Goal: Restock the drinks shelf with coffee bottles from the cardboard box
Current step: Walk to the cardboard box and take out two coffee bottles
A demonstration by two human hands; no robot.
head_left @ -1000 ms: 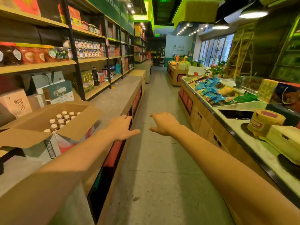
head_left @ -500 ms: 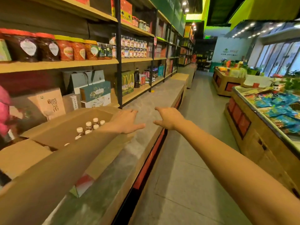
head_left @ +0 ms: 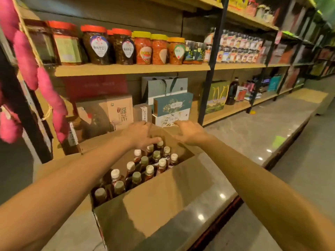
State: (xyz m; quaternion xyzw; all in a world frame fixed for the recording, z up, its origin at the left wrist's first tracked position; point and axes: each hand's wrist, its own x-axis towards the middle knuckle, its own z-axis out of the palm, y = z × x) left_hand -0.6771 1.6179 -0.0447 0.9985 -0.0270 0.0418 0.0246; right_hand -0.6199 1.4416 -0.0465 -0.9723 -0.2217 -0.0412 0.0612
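On the grey worktop [head_left: 253, 142], just in front of the lower shelf [head_left: 241, 108]: an open cardboard box [head_left: 163, 205], flaps folded outward, probably to leave a free reach from above. Inside, coffee bottles [head_left: 145, 169] upright in close rows, caps up, some white and some greenish; near corner too dark to judge. Kept upright most likely against rolling, and to offer each cap and neck for a grip. Above the far row, left hand [head_left: 139, 134], palm down, fingers spread and a little bent, one fingertip at or just on a white cap; holding nothing, not closed around any bottle. Just beside it, right hand [head_left: 190, 133], also palm down and spread wide, over the far flap, near a teal gift box [head_left: 172, 107]; empty too. Both low over the box at once, apparently for taking one bottle each, or for steadying the box with the right during a lift with the left; cannot tell which. Higher up, jars [head_left: 159, 49] with red, yellow and orange lids in a row on the upper shelf [head_left: 126, 69], and further right some small dark bottles [head_left: 235, 49], maybe the drinks section, too blurred to be sure. Restocking hardly begun, judging from the full box. Next, in my view: closing the fingers around one neck and lifting straight up, because of the tight neighbours.
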